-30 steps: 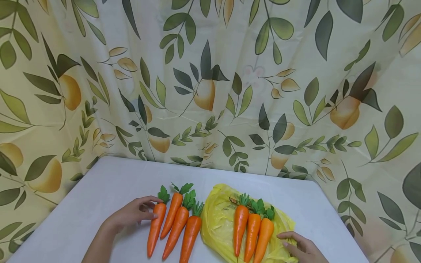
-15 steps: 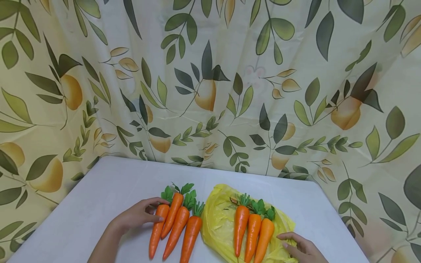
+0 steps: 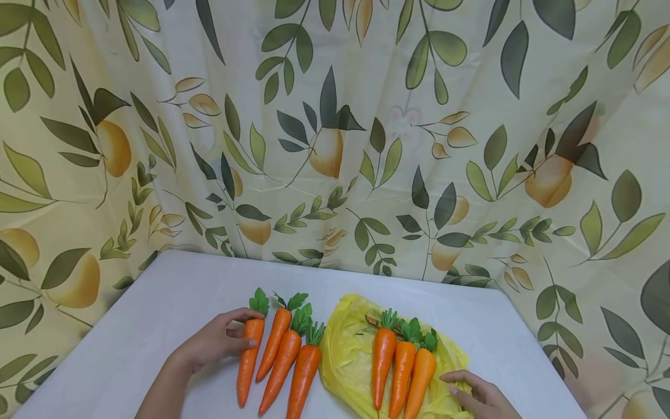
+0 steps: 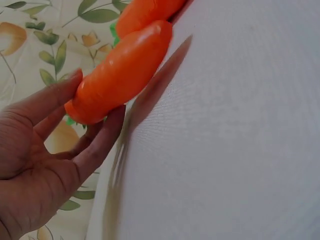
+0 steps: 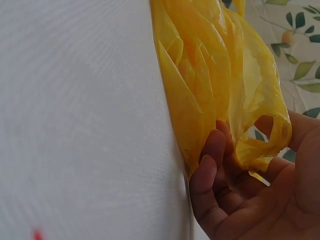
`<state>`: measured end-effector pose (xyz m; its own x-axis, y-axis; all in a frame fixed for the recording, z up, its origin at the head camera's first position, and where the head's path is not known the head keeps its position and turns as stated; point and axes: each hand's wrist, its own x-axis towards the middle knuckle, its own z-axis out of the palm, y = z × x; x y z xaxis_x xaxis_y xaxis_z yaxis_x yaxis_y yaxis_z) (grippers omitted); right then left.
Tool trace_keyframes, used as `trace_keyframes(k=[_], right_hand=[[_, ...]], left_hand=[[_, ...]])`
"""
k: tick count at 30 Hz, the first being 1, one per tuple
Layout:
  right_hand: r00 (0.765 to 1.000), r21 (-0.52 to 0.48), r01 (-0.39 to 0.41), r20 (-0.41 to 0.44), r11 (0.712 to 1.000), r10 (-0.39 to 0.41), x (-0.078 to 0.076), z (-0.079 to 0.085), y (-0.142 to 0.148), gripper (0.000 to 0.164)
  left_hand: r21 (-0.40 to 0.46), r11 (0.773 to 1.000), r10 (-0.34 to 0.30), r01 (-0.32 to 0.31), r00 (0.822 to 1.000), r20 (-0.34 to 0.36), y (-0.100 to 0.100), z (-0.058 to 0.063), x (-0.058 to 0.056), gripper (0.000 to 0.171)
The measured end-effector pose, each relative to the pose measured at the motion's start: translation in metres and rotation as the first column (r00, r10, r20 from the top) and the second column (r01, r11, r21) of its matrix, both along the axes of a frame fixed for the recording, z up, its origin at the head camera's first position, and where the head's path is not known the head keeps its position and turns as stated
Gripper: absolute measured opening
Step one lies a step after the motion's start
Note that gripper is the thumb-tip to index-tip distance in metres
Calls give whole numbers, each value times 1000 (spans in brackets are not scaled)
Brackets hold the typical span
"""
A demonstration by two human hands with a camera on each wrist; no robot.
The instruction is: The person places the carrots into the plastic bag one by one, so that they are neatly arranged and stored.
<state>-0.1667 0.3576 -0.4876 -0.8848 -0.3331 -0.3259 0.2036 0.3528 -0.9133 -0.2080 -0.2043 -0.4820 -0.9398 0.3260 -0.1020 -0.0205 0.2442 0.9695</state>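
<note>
Judging by how things lie, the work looks partway along: seven glossy, artificial-looking carrots are in view, sorted into two groups around the yellow plastic bag (image 3: 342,352). Three leafy-topped carrots (image 3: 403,369) rest side by side on the bag's upper face, leaves pointing away from the person, and these seem settled. To the left of the bag, three loose carrots (image 3: 282,364) lie in a row on the white tabletop (image 3: 193,285), the nearest one almost at the bag's edge. Beyond them, farthest left of the bag, is the held carrot (image 3: 249,364), not yet let go; the left hand (image 3: 217,339) pinches it near its leafy end between thumb and fingertips, and it appears partly raised, its shadow falling apart from it. The right hand (image 3: 478,396) has its fingers curled about the bag's right edge, though how firmly I cannot tell. The bag, the only container, lies crumpled and flattened; the carrots on it are uncovered, and whether anything sits inside is hidden
</note>
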Motion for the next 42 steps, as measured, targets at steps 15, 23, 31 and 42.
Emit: trace_keyframes(k=[15, 23, 31, 42], right_hand=[[1000, 43, -7, -23, 999, 8, -2, 2, -1, 48], [1000, 41, -1, -23, 999, 2, -4, -1, -2, 49], [1000, 29, 0, -8, 1000, 1, -2, -2, 1, 52], [999, 25, -11, -33, 1000, 12, -3, -1, 0, 54]], left_hand=[[-3, 997, 82, -82, 997, 17, 2, 8, -2, 61], [19, 997, 71, -71, 997, 19, 6, 15, -3, 62], [45, 998, 35, -34, 999, -14, 18, 23, -8, 59], [23, 1000, 13, -11, 998, -58, 42, 47, -14, 54]])
